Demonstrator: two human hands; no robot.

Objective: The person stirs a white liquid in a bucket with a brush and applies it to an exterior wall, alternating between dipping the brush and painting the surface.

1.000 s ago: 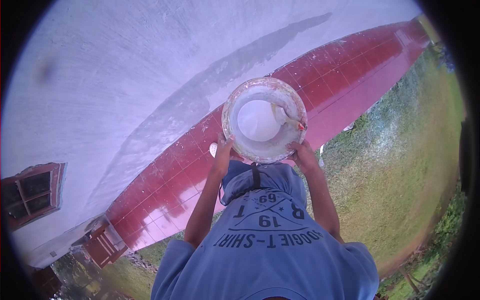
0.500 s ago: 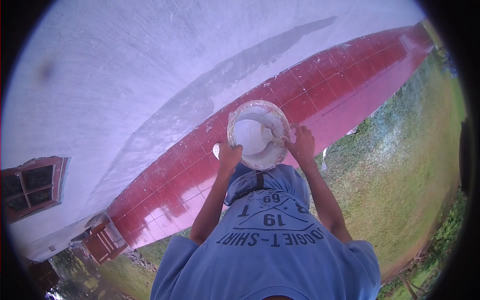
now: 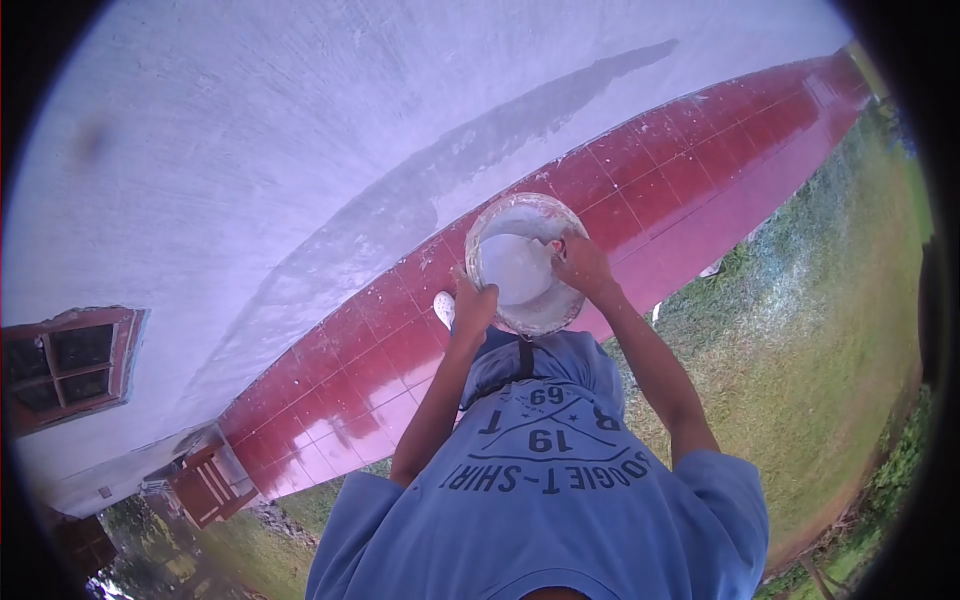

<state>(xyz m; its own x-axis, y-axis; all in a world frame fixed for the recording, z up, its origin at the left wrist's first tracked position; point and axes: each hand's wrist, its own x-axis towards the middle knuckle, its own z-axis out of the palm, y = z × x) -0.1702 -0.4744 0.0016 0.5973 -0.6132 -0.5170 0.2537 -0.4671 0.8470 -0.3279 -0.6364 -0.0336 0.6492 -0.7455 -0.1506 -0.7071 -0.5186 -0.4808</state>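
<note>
A paint-spattered bucket with pale, whitish paint inside is held in front of my waist. My left hand grips its near left rim, thumb toward the inside. Over the right side of the bucket, my right hand is closed on what looks like a paintbrush. Only a small reddish bit of its handle shows by the fingers; the bristles are hard to tell from the paint.
Red floor tiles with white specks run along a whitish wall that has a grey, damp-looking band. A framed window is at the left, and a wooden chair-like piece stands below it. Grass lies to the right.
My right hand has moved from the bucket's right rim to inside over the opening, now closed on the paintbrush. The bucket has shifted slightly right and up in view.
</note>
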